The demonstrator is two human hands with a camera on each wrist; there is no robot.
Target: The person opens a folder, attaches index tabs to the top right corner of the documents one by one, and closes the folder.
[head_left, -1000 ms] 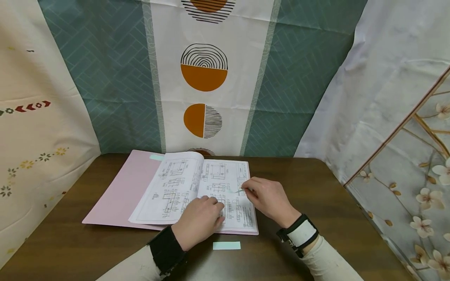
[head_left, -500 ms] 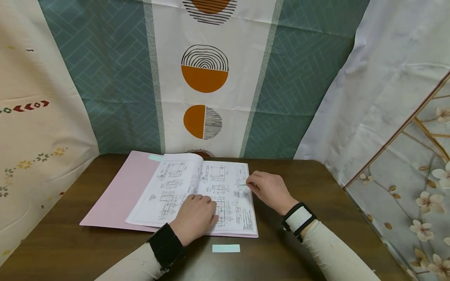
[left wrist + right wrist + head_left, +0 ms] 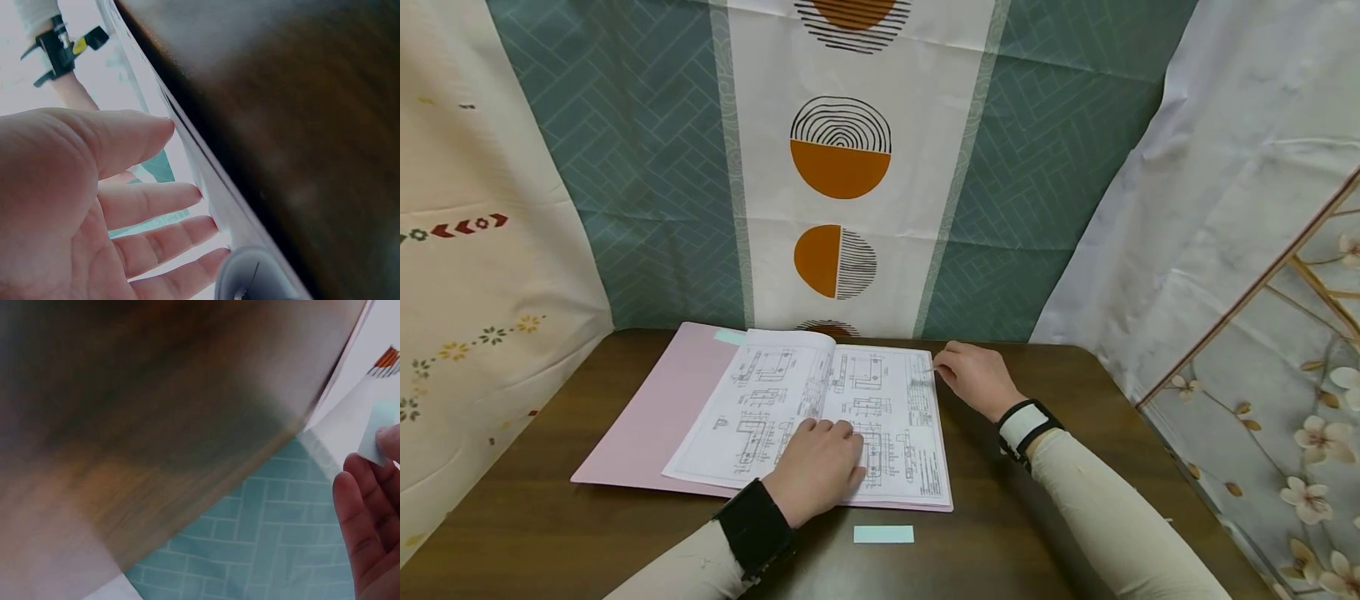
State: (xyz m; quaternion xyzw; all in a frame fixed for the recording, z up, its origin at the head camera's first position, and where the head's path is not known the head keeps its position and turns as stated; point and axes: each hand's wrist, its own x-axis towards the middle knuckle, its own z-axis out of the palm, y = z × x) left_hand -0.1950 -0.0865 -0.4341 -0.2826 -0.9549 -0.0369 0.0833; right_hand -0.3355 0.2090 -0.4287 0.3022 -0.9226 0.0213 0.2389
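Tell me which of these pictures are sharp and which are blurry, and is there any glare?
Head view: evenly lit and sharp, the booklet drawings readable as lines, only soft shadows under the hands. Left wrist view: the left hand fairly sharp, the table a dark blur, the background washed out white. Right wrist view: the table smeared and out of focus, the right hand fingers clearer at the edge.

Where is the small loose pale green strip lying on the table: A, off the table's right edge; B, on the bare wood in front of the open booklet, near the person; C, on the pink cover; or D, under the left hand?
B: the pale green strip lies alone on the dark wood table, just on the person's side of the open booklet, with the left hand resting on the pages above it.
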